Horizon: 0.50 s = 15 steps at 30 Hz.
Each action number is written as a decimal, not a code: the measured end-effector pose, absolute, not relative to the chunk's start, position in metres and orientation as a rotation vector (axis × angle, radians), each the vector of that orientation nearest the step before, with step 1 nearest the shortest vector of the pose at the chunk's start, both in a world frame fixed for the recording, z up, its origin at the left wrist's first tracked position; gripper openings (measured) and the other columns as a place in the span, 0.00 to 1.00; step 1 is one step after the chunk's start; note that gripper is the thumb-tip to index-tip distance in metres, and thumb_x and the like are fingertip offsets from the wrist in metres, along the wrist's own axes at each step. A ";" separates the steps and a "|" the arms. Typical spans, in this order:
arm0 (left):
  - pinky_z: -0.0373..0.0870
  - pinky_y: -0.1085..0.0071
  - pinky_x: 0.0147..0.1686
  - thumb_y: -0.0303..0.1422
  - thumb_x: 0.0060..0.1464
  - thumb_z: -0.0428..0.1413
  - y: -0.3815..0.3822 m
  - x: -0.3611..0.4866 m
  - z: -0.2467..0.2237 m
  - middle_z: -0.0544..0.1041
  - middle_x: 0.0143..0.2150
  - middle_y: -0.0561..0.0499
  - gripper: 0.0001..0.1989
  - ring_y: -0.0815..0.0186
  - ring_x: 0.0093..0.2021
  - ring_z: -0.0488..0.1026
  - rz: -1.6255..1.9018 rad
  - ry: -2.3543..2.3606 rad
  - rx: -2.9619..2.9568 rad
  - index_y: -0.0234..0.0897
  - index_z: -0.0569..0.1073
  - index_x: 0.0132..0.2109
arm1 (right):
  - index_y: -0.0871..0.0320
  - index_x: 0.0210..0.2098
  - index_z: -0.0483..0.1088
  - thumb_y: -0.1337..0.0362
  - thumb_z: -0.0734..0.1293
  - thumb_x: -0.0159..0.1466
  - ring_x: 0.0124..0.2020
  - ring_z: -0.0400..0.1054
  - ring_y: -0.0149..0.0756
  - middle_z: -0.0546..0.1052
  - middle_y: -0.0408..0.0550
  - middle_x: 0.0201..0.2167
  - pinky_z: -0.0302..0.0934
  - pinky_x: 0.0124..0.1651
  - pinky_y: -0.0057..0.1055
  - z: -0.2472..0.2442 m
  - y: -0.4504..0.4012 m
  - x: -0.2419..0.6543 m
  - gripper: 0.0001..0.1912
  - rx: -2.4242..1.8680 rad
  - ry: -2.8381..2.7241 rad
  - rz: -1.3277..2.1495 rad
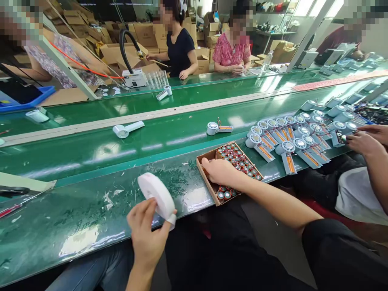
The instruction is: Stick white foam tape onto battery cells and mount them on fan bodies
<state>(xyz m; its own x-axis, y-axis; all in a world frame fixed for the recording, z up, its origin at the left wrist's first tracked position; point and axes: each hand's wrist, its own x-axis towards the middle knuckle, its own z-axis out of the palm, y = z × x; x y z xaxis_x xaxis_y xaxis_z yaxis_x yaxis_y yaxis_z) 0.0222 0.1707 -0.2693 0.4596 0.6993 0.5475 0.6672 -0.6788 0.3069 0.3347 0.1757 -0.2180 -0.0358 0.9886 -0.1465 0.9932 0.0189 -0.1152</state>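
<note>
My left hand (pixel 148 232) grips a roll of white tape (pixel 157 194) by its edge, with the thumb at the tape's loose end. The roll is tilted over the near edge of the green bench. To its right, my right hand (pixel 222 173) reaches into a shallow cardboard box (pixel 209 184). Its fingers are curled, and what they hold, if anything, is hidden. Rows of small round parts with red wires (pixel 239 159) fill much of the box, with bare cardboard at its left side.
Many pale-blue fan-like housings (pixel 286 151) stand right of the box. Beyond runs a green conveyor (pixel 169 139) carrying a wired housing (pixel 213 128) and a white one (pixel 123 130). A co-worker's hands (pixel 368 139) work at far right; several people sit opposite. Scissors (pixel 13 190) lie at left.
</note>
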 end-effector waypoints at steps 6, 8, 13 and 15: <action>0.70 0.41 0.56 0.25 0.57 0.62 0.162 0.049 -0.264 0.76 0.54 0.41 0.26 0.44 0.59 0.66 1.050 1.099 2.689 0.44 0.68 0.61 | 0.54 0.50 0.62 0.59 0.61 0.74 0.43 0.77 0.40 0.80 0.50 0.44 0.68 0.44 0.34 -0.199 0.134 0.365 0.08 2.773 2.675 -1.116; 0.69 0.40 0.57 0.21 0.56 0.62 0.160 0.051 -0.263 0.77 0.54 0.41 0.26 0.43 0.60 0.65 1.023 1.071 2.778 0.41 0.70 0.60 | 0.52 0.54 0.61 0.57 0.61 0.75 0.40 0.76 0.36 0.78 0.50 0.47 0.69 0.40 0.32 -0.200 0.118 0.357 0.10 2.724 2.799 -1.866; 0.71 0.47 0.59 0.18 0.54 0.63 0.153 0.055 -0.263 0.79 0.54 0.45 0.30 0.43 0.62 0.61 0.889 1.027 2.966 0.41 0.72 0.62 | 0.49 0.61 0.64 0.56 0.67 0.75 0.45 0.77 0.37 0.79 0.49 0.52 0.72 0.48 0.35 -0.218 0.091 0.320 0.17 2.706 2.706 -2.200; 0.72 0.49 0.60 0.18 0.54 0.63 0.149 0.055 -0.263 0.80 0.54 0.47 0.30 0.44 0.62 0.61 0.845 1.025 2.990 0.42 0.73 0.63 | 0.49 0.63 0.66 0.55 0.66 0.75 0.57 0.74 0.42 0.78 0.51 0.57 0.68 0.60 0.40 -0.224 0.087 0.312 0.19 2.789 2.733 -1.874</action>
<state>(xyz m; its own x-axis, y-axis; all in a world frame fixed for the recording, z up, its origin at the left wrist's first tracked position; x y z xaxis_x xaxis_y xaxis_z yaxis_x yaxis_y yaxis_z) 0.0546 0.1494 -0.2632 0.6717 0.5366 0.5107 0.6038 -0.7960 0.0424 0.3119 0.0866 -0.2240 0.1970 0.9591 0.2035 0.1560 0.1743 -0.9723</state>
